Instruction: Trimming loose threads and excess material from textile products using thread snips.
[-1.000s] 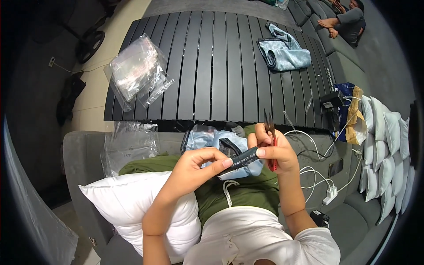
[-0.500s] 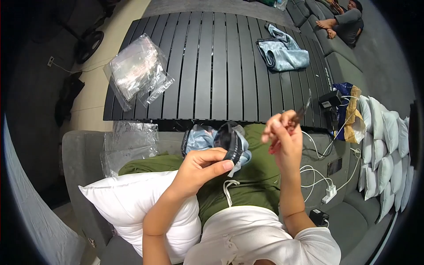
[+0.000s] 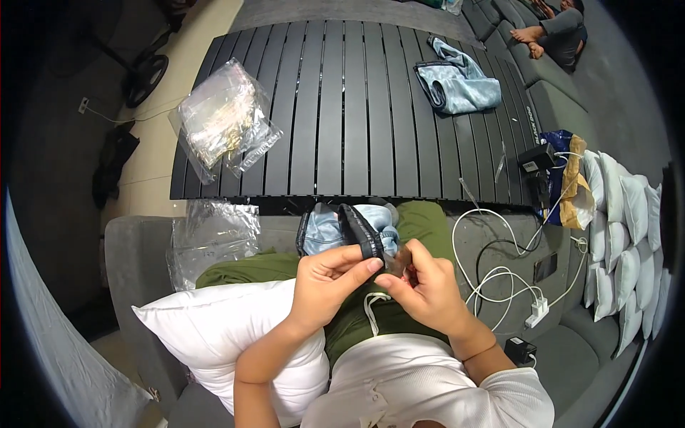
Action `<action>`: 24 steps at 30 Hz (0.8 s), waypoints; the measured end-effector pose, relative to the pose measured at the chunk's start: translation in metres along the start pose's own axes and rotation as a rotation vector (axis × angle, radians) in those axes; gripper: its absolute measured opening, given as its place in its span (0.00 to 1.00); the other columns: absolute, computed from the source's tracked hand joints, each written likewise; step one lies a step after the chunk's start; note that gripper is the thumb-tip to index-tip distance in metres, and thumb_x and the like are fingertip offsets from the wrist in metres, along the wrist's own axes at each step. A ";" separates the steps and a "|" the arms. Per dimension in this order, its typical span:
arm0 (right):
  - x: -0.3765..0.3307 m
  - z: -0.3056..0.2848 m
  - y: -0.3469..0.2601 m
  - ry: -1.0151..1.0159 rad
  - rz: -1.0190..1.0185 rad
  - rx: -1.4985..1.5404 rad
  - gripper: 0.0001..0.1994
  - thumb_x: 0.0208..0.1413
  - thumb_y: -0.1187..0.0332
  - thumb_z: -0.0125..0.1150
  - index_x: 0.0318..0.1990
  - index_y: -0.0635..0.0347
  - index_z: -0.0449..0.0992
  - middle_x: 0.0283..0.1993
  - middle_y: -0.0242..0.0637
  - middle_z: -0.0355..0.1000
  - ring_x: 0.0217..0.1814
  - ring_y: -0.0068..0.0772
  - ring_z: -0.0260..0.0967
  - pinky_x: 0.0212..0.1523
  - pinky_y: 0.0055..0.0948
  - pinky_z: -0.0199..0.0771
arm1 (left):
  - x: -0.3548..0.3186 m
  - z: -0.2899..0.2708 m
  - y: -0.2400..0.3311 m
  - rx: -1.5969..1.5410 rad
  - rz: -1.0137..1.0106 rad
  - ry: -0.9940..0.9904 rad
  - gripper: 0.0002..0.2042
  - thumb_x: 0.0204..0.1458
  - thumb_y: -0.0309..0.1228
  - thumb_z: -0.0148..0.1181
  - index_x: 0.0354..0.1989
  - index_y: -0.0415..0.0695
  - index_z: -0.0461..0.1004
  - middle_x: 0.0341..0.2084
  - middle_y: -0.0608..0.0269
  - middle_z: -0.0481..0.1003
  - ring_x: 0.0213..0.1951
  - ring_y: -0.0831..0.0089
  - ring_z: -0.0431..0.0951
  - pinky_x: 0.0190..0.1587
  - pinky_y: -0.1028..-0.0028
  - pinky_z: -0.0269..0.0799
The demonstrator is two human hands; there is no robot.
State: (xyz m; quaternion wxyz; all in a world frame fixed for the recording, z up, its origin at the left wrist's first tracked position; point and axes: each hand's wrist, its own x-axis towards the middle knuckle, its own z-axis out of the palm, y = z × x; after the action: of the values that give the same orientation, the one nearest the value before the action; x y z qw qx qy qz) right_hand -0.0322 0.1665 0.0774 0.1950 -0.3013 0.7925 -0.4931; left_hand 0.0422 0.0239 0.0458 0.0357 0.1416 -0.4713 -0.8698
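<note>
A light-blue mottled fabric piece [image 3: 322, 230] with a black edge band lies bunched over my lap. My left hand [image 3: 332, 282] pinches that band [image 3: 365, 239] between thumb and fingers, holding it up. Close beside it, my right hand [image 3: 424, 289] is closed on a small tool [image 3: 394, 262] with a dark, shiny, blade-like part; a bit of red shows at the fingers. The tool's tip is right at the band's end, and I cannot tell whether it touches. Its exact kind is partly hidden by my fingers.
A black slatted table [image 3: 321, 107] stands ahead, bearing clear plastic bags [image 3: 225, 118] and a folded blue garment [image 3: 460, 89]. A white pillow [image 3: 228, 328] is at my left. White cables [image 3: 492, 285] and stacked pale pillows [image 3: 617, 235] are on the right. Another person [image 3: 560, 36] sits far right.
My right hand has come down and left with the small tool, from raised at the right to beside the band. My left hand still pinches the band.
</note>
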 end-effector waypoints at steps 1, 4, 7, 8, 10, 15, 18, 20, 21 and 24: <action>0.001 0.001 0.000 0.005 0.001 -0.001 0.14 0.45 0.66 0.63 0.25 0.63 0.62 0.13 0.30 0.56 0.14 0.16 0.51 0.14 0.17 0.53 | -0.001 0.000 -0.001 0.049 0.043 -0.018 0.09 0.48 0.20 0.54 0.38 0.34 0.73 0.32 0.63 0.74 0.34 0.82 0.72 0.39 0.83 0.69; 0.002 0.003 0.001 0.042 -0.020 -0.026 0.14 0.47 0.66 0.61 0.25 0.63 0.62 0.13 0.31 0.57 0.13 0.18 0.51 0.14 0.18 0.53 | -0.003 0.004 -0.002 0.102 0.064 0.052 0.08 0.46 0.19 0.56 0.35 0.34 0.74 0.29 0.60 0.75 0.31 0.78 0.74 0.36 0.79 0.71; 0.001 0.005 0.001 0.050 -0.060 -0.109 0.14 0.48 0.65 0.59 0.25 0.63 0.61 0.13 0.32 0.58 0.13 0.21 0.52 0.14 0.20 0.54 | -0.006 0.003 -0.003 0.153 0.100 0.036 0.08 0.46 0.19 0.55 0.36 0.33 0.73 0.30 0.59 0.75 0.32 0.78 0.74 0.37 0.79 0.70; 0.001 0.005 0.001 0.051 -0.062 -0.127 0.14 0.49 0.65 0.59 0.24 0.63 0.61 0.13 0.33 0.58 0.12 0.22 0.53 0.14 0.20 0.55 | -0.006 0.004 -0.003 0.152 0.100 0.037 0.08 0.46 0.19 0.55 0.36 0.33 0.73 0.30 0.59 0.75 0.32 0.78 0.74 0.37 0.79 0.70; 0.001 0.006 0.001 0.051 -0.063 -0.145 0.14 0.49 0.65 0.58 0.24 0.63 0.61 0.13 0.33 0.59 0.12 0.23 0.54 0.14 0.21 0.56 | -0.006 0.004 -0.003 0.181 0.118 0.015 0.08 0.47 0.19 0.53 0.36 0.32 0.73 0.30 0.59 0.75 0.33 0.77 0.74 0.38 0.79 0.70; -0.001 0.005 -0.002 0.045 -0.092 -0.164 0.13 0.49 0.65 0.57 0.24 0.63 0.61 0.12 0.34 0.59 0.11 0.26 0.56 0.14 0.22 0.56 | -0.007 -0.003 -0.006 0.363 0.142 -0.014 0.08 0.48 0.18 0.52 0.37 0.31 0.72 0.31 0.58 0.75 0.33 0.77 0.74 0.38 0.79 0.70; -0.002 0.004 -0.001 0.043 -0.102 -0.170 0.13 0.50 0.65 0.57 0.24 0.63 0.61 0.12 0.35 0.59 0.11 0.27 0.56 0.13 0.22 0.56 | -0.008 -0.003 -0.006 0.402 0.161 -0.029 0.08 0.48 0.18 0.52 0.37 0.31 0.72 0.31 0.58 0.75 0.33 0.78 0.73 0.38 0.80 0.70; -0.003 0.004 -0.001 0.044 -0.097 -0.179 0.13 0.50 0.65 0.57 0.24 0.63 0.61 0.12 0.35 0.58 0.11 0.28 0.56 0.13 0.23 0.56 | -0.009 -0.003 -0.006 0.415 0.167 -0.029 0.08 0.48 0.18 0.52 0.37 0.31 0.72 0.30 0.58 0.75 0.33 0.79 0.73 0.37 0.80 0.69; -0.003 0.004 -0.001 0.044 -0.093 -0.189 0.13 0.50 0.66 0.56 0.24 0.63 0.61 0.12 0.35 0.58 0.11 0.28 0.56 0.13 0.23 0.56 | -0.009 -0.003 -0.007 0.425 0.172 -0.028 0.08 0.48 0.18 0.52 0.37 0.31 0.72 0.30 0.58 0.75 0.32 0.79 0.73 0.37 0.80 0.69; -0.002 0.004 -0.001 0.053 -0.122 -0.182 0.12 0.51 0.66 0.56 0.25 0.64 0.61 0.12 0.36 0.58 0.10 0.28 0.56 0.13 0.23 0.55 | -0.008 -0.003 -0.005 0.457 0.181 -0.027 0.08 0.48 0.19 0.53 0.37 0.32 0.73 0.29 0.60 0.75 0.31 0.80 0.73 0.36 0.81 0.69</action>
State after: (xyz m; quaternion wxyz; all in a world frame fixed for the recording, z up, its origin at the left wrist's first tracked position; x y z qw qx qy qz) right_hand -0.0282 0.1651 0.0763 0.1155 -0.3521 0.8191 -0.4379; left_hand 0.0514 0.0263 0.0420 0.0742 0.0915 -0.6670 -0.7357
